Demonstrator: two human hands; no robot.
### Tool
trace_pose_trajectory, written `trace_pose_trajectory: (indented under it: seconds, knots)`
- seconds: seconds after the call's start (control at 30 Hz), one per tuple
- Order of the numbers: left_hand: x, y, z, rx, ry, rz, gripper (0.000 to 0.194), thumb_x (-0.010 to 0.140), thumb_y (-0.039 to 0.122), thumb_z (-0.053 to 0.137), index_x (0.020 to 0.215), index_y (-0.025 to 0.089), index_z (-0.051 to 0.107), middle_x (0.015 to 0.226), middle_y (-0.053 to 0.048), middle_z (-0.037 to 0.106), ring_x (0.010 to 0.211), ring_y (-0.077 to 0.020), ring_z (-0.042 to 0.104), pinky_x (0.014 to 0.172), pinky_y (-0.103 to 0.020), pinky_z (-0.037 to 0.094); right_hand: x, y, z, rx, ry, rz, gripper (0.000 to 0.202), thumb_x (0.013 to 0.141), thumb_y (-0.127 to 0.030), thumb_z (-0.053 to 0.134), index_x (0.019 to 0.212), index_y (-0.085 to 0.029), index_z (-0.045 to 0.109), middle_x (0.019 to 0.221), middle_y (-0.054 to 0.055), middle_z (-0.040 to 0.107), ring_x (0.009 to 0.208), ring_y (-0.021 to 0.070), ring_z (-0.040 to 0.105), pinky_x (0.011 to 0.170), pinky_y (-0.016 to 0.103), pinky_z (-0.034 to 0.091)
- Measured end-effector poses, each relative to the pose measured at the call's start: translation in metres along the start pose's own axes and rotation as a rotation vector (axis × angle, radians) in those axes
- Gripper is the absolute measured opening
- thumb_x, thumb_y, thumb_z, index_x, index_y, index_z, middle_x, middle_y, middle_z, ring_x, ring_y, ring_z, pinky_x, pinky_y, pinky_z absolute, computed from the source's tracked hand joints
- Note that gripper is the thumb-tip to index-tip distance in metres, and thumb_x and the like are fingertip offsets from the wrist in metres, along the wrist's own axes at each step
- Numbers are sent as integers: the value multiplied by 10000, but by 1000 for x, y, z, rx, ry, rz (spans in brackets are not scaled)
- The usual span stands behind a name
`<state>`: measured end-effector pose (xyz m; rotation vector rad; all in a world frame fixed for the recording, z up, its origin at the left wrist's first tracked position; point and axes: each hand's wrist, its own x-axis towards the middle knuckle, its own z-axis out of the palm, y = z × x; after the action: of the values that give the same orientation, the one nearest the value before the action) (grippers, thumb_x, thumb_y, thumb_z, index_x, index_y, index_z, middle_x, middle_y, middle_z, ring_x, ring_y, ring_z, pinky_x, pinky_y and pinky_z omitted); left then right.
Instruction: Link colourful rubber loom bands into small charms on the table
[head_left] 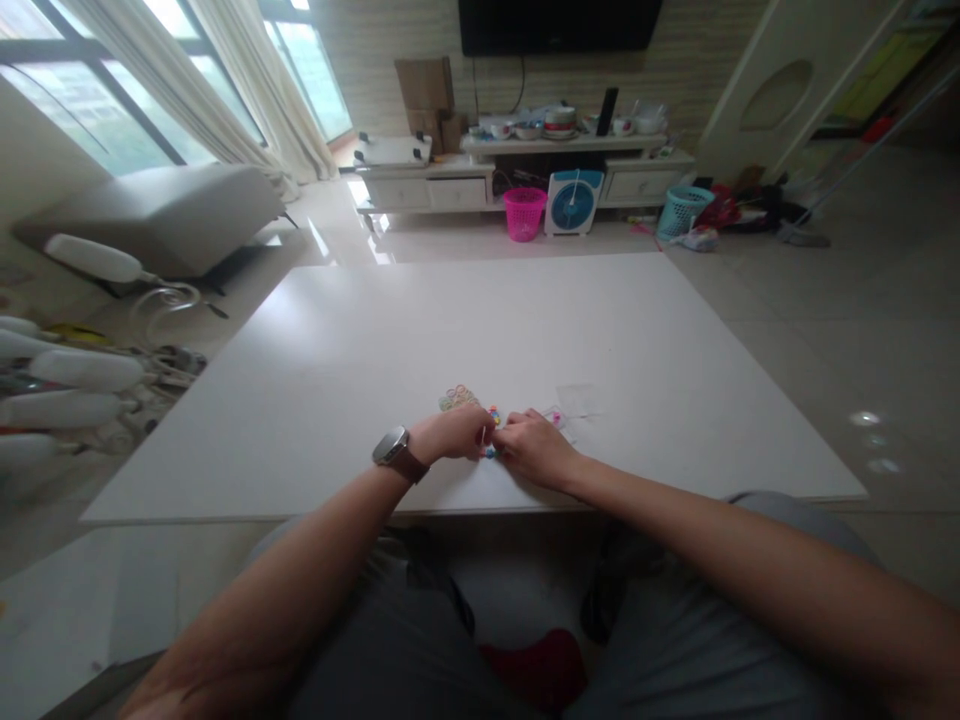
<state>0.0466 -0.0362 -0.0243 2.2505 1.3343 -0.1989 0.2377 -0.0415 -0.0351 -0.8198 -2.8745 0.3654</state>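
Note:
Near the front edge of the white table [480,330], my left hand [457,432] and my right hand [538,450] meet with fingers bent and pressed together. Between them shows a small string of colourful beads [489,452], pinched by my left hand; part of it is hidden by the fingers. Whatever my right fingertips hold is too small to make out. Another small colourful piece [494,413] lies just beyond the fingertips. A heap of pale looped strands [459,397] rests behind my left hand. Beyond my right hand are a pink item [556,418] and a clear plastic bag [576,400].
A watch [391,446] is on my left wrist. Across the floor stand a TV cabinet [459,192], a pink basket [525,213], a blue fan [574,203] and a teal basket [683,210]. White padded chair parts [86,370] are at the left.

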Motion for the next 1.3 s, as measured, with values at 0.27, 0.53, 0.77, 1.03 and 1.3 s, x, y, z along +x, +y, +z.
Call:
trace_pose_trajectory:
  seconds: [0.27, 0.53, 0.77, 1.03, 1.3]
  knots:
    - [3, 0, 2, -11, -10, 68, 105, 676, 103, 674, 761, 164, 674, 720, -13, 699, 667, -144, 618, 586, -224, 395, 0, 1, 0, 19, 14, -25, 112, 868, -197, 635, 971, -203, 680, 895, 44, 716, 909, 201, 603, 758, 325, 299]
    - [-1, 14, -1, -35, 6, 47, 164, 670, 131, 736, 811, 189, 675, 787, -3, 698, 720, -156, 624, 647, -242, 440, -6, 21, -35, 69, 200, 61, 74, 842, -254, 667, 875, -190, 653, 902, 47, 716, 923, 215, 591, 822, 338, 347]
    - [0, 24, 2, 1, 4, 49, 157, 670, 137, 718, 812, 192, 679, 839, -33, 713, 794, -197, 642, 680, -271, 465, -31, 55, -75, 77, 363, 288, 92, 843, -277, 628, 845, -189, 656, 895, 66, 708, 902, 229, 603, 860, 360, 416]
    - [-4, 17, -22, 66, -37, -25, 367, 638, 394, 815, 920, 195, 689, 895, -45, 726, 864, -224, 651, 802, -315, 475, -61, 72, -115, -36, 150, 321, 138, 823, -241, 601, 887, -156, 689, 881, 77, 685, 857, 210, 599, 824, 340, 439]
    - [-23, 8, -33, 94, 69, -47, 153, 786, 289, 666, 857, 160, 709, 986, -116, 712, 954, -236, 629, 783, -302, 469, -30, 74, -103, 51, -310, 216, 235, 791, -163, 614, 987, -157, 744, 815, 35, 691, 704, 137, 577, 672, 245, 399]
